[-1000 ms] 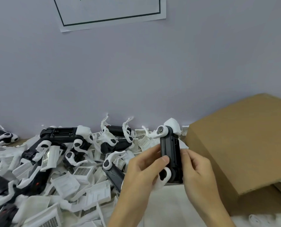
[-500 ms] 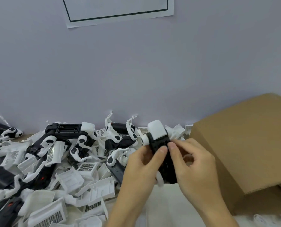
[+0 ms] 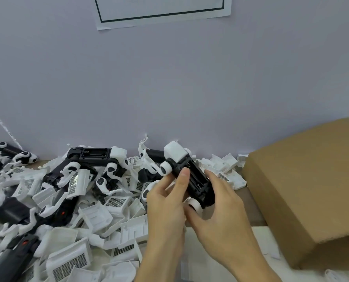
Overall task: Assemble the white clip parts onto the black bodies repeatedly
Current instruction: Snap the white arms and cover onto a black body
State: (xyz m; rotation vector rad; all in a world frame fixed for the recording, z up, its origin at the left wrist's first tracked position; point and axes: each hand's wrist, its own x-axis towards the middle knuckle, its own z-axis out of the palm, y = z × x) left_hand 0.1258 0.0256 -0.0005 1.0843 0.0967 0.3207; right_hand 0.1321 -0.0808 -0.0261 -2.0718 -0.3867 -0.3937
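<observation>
Since the earlier frame, both hands have tilted the black body [image 3: 194,181] so that its open compartment faces up and its white end cap [image 3: 174,152] points toward the wall. The left hand [image 3: 165,204] grasps the body from the left, thumb tip pressed on its upper edge. The right hand [image 3: 220,208] grasps it from below and the right, thumb beside the lower white wheel [image 3: 195,206]. The body is held above the surface, just right of the pile of loose white clip parts [image 3: 96,216] and left of the cardboard box [image 3: 308,186].
</observation>
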